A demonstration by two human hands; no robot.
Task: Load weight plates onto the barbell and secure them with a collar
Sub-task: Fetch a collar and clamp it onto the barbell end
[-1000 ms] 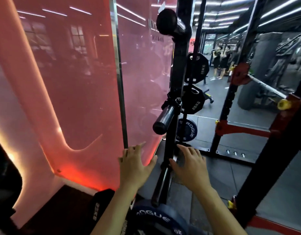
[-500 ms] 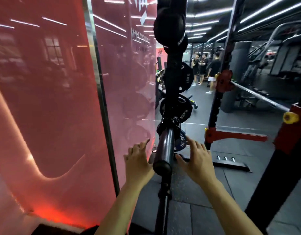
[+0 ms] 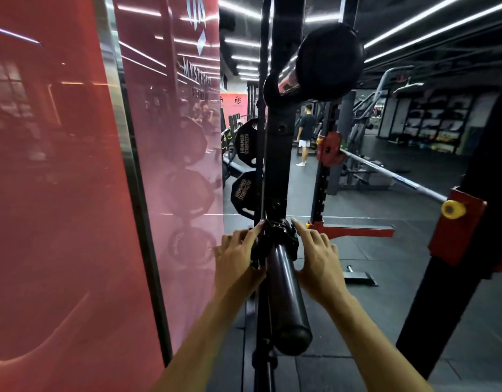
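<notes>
The bare barbell sleeve juts toward the camera from the black rack upright, with a black collar clamped around its inner end. The left hand and right hand flank the sleeve with fingers mostly straight, their fingertips touching the collar on either side. 2 black weight plates hang on the rack beyond, beside the red glass wall.

A commercial gym is shown. Black plates are stored on a rack ahead. Machines are seen far right.
</notes>
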